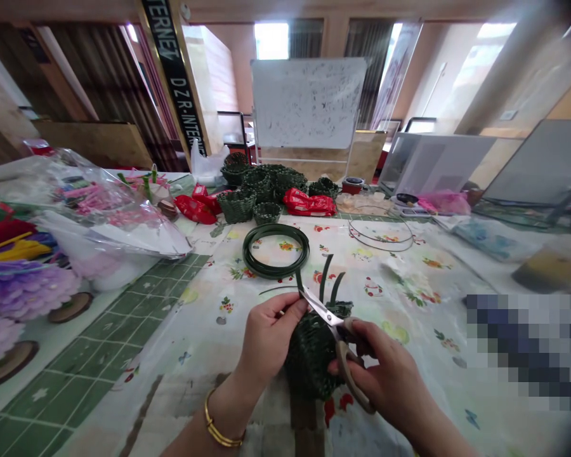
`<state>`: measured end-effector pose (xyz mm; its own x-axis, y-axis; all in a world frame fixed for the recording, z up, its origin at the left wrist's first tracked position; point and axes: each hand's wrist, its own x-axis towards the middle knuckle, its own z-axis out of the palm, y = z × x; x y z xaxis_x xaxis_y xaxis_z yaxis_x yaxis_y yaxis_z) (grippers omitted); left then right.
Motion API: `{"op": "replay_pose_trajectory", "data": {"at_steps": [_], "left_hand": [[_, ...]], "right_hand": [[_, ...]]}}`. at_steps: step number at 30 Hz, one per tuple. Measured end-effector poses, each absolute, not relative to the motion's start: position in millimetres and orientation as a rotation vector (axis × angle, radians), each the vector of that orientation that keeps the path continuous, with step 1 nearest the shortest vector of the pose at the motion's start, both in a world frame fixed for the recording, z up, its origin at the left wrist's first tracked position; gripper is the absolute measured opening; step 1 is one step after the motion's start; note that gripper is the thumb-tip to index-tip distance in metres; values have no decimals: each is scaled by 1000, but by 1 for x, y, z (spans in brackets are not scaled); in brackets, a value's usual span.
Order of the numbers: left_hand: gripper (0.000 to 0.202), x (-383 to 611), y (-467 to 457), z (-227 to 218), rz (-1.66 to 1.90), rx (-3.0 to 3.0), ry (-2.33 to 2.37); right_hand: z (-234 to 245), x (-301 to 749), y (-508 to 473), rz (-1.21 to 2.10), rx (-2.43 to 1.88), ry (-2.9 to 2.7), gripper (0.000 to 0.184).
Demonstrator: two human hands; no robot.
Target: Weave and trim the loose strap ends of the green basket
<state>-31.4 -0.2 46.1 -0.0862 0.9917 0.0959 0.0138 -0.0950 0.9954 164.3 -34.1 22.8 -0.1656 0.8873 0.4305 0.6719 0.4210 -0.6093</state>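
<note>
My right hand (385, 368) is wrapped round the handles of a pair of scissors (334, 322), whose blades are parted and point up and left. Between the blade tips is a dark green strip (300, 282) that rises from a small woven basket (311, 355). My left hand (275, 333) pinches this strip close to the blades. Two more strips (324, 278) stick up from the basket's rim. The basket lies tilted below both hands, partly hidden by them. Just beyond is a coil of green strip (276, 251) on the flowered tablecloth (209, 355).
Several woven baskets (238, 206) and red packets (309, 203) line the table's far side. A thin wire loop (380, 228) lies to the right. Clear plastic wrap (109, 222) and purple flowers (33, 292) crowd the left. A whiteboard (309, 101) stands behind the table.
</note>
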Motion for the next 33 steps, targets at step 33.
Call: {"op": "replay_pose_trajectory", "data": {"at_steps": [33], "left_hand": [[27,-4,24,61,1109,2417,1405]], "right_hand": [[19,189,-34,271,-1489,-1724,27]]}}
